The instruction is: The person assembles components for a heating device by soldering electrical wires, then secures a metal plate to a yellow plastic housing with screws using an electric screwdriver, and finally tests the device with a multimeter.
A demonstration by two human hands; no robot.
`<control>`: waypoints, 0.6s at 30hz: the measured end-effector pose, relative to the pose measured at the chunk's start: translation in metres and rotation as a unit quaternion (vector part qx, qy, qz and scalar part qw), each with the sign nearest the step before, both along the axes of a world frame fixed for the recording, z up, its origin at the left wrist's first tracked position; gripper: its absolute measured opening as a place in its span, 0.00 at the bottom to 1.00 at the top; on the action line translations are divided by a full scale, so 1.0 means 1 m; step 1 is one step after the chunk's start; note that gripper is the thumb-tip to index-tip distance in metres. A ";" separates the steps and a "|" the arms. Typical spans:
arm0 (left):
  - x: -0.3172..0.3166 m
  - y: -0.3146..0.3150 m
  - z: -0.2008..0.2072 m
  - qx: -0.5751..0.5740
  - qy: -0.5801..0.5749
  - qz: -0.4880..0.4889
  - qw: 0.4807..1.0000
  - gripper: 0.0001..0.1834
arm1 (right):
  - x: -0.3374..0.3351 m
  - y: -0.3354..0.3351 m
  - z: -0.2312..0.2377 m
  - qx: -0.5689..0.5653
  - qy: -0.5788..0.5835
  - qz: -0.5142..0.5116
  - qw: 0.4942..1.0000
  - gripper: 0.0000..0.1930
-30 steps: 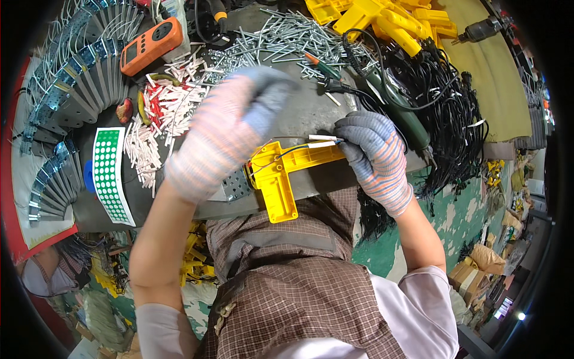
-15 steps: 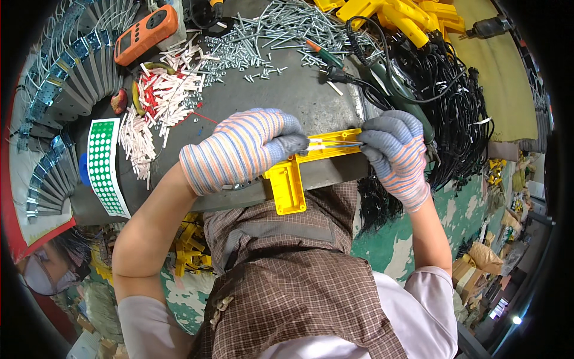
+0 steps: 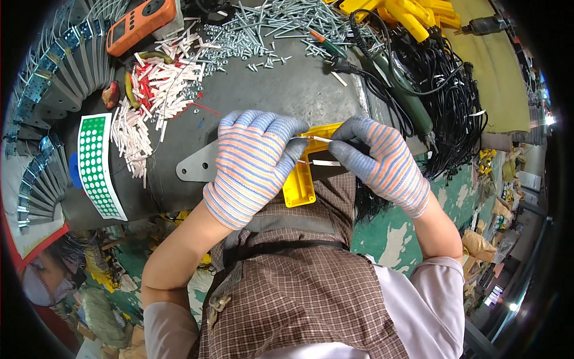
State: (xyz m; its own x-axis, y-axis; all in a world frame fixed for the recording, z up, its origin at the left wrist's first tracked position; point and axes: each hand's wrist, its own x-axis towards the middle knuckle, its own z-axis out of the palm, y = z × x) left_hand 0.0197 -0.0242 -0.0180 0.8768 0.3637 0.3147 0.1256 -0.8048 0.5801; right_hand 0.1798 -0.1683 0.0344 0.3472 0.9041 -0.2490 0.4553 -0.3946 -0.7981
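Many metal plates [image 3: 81,69] at far left, then one dotted sheet [image 3: 100,167] and heaped white tubes [image 3: 128,136]. Narrow fingertip pinch by the gloved left hand [image 3: 251,161] on, apparently, a thin wire [image 3: 308,137]. Beneath and between both hands, at the bench [image 3: 281,90] edge, a yellow plastic case [image 3: 299,188]. By the gloved right hand [image 3: 382,161], another narrow pinch, on a white sleeve [image 3: 321,140]. Farther right, tangled black cords [image 3: 447,102].

Glossy, smooth yellow plastic forms the housing [image 3: 300,188] at centre; the gloves [image 3: 254,158] are matt knitted cloth. The worktop [image 3: 257,90] looks smooth, faintly shiny. Bright metal screws [image 3: 287,27] glint at upper centre; the lower-centre apron [image 3: 299,293] is matt woven cloth.
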 end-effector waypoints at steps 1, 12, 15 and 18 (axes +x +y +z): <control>-0.003 0.001 -0.003 -0.025 0.001 -0.006 1.000 0.09 | -0.004 -0.001 0.004 -0.031 0.014 -0.036 0.999 0.11; -0.005 -0.003 -0.018 0.044 -0.114 -0.005 0.992 0.09 | -0.013 -0.011 -0.012 0.117 -0.131 0.072 0.982 0.04; -0.004 -0.002 -0.024 0.031 -0.119 -0.006 0.992 0.09 | -0.020 -0.006 -0.013 0.103 -0.081 0.013 0.991 0.05; -0.006 -0.003 -0.023 0.011 -0.115 0.007 0.993 0.12 | -0.024 -0.001 -0.014 0.035 -0.034 -0.043 0.998 0.07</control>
